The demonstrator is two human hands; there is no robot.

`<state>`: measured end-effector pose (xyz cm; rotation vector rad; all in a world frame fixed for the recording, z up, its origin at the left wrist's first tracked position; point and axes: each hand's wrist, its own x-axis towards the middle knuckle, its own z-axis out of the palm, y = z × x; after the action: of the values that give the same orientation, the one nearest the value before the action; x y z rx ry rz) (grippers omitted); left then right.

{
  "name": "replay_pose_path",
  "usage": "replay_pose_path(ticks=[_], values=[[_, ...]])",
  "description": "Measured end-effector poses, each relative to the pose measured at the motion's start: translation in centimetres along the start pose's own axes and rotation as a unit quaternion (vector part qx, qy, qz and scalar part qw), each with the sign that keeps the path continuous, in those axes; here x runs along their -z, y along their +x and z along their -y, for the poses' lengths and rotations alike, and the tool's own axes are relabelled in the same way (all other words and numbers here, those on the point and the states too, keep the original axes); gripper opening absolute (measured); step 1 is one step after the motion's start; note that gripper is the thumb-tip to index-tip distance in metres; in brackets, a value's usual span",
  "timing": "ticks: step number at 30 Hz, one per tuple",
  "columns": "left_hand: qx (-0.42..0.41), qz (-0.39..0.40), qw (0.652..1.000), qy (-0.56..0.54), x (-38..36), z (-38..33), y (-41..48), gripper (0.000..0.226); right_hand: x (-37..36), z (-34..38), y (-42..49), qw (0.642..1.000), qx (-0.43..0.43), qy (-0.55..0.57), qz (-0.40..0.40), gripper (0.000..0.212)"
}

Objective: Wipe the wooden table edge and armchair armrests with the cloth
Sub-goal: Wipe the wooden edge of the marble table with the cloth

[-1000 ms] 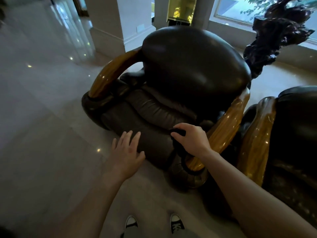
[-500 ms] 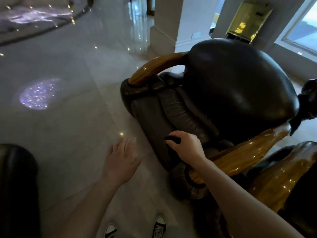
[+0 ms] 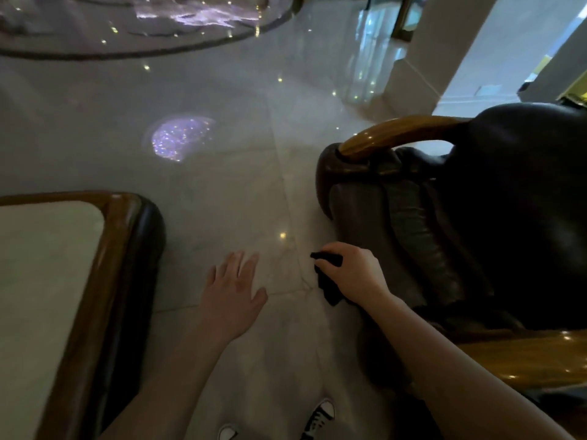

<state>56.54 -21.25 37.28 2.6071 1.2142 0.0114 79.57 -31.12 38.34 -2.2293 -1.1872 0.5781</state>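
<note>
- Head view: the right hand (image 3: pixel 355 273) is closed around a dark cloth (image 3: pixel 328 281), which hangs limp below the fist, beside the front of the armchair's seat cushion (image 3: pixel 397 236).
- The left hand (image 3: pixel 233 292) is open with fingers spread, holding nothing, hovering over the marble floor (image 3: pixel 222 90) between chair and table.
- The cloth looks light and soft; bunching it in the palm, as now, should give a firm pad for rubbing.
- The far armrest (image 3: pixel 397 134) is glossy, curved wood, likely slippery under the cloth; the near armrest (image 3: pixel 524 360) is partly covered by the right forearm.
- The wooden table edge (image 3: pixel 104 281) lies at the left, well apart from the cloth; most of the table is cut off.
- The dim light hides any dust, and the cloth's full size is hidden inside the fist.
</note>
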Motion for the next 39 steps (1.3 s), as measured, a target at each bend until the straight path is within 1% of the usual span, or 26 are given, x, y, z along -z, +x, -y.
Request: replay_pose_path(ticks=[3,9,13,16,20,23,26,29,31,35,39], values=[[0.027,-0.01,1.0,-0.001,1.3,4.6,-2.8,0.082,-3.5,4.2,0.1,0.999,0.024,-0.001,0.026,0.023],[0.093,-0.006,0.996,-0.005,2.2,13.4,-7.7,0.074,-10.4,12.2,-0.8,0.995,0.072,0.003,0.075,0.017],[0.117,-0.027,0.993,-0.011,2.4,17.7,-10.4,0.072,-13.9,16.2,-1.5,0.99,0.092,0.006,0.108,0.01],[0.154,-0.021,0.987,-0.028,1.9,20.7,-11.8,0.073,-15.9,18.7,-1.5,0.983,0.112,-0.004,0.143,0.003],[0.201,-0.032,0.978,-0.038,1.1,24.1,-13.2,0.073,-18.6,21.5,-0.5,0.971,0.138,0.017,0.196,0.007],[0.241,-0.042,0.969,-0.036,0.6,25.9,-14.0,0.073,-20.9,23.4,1.0,0.962,0.156,0.011,0.224,0.004],[0.283,-0.053,0.956,-0.055,0.3,27.6,-13.7,0.071,-23.5,25.3,3.2,0.947,0.166,0.03,0.273,0.007],[0.328,-0.059,0.941,-0.061,0.3,29.4,-13.2,0.069,-26.6,27.1,5.9,0.923,0.196,0.052,0.327,0.013],[0.363,-0.063,0.928,-0.056,0.3,30.3,-12.9,0.068,-28.7,28.3,7.7,0.909,0.217,0.041,0.354,0.016],[0.425,-0.077,0.9,-0.061,0.3,32.2,-12.5,0.066,-32.7,31.0,10.3,0.88,0.243,0.011,0.408,0.016],[0.456,-0.08,0.884,-0.062,0.0,34.3,-13.1,0.067,-36.2,33.5,11.5,0.856,0.276,-0.03,0.435,0.012]])
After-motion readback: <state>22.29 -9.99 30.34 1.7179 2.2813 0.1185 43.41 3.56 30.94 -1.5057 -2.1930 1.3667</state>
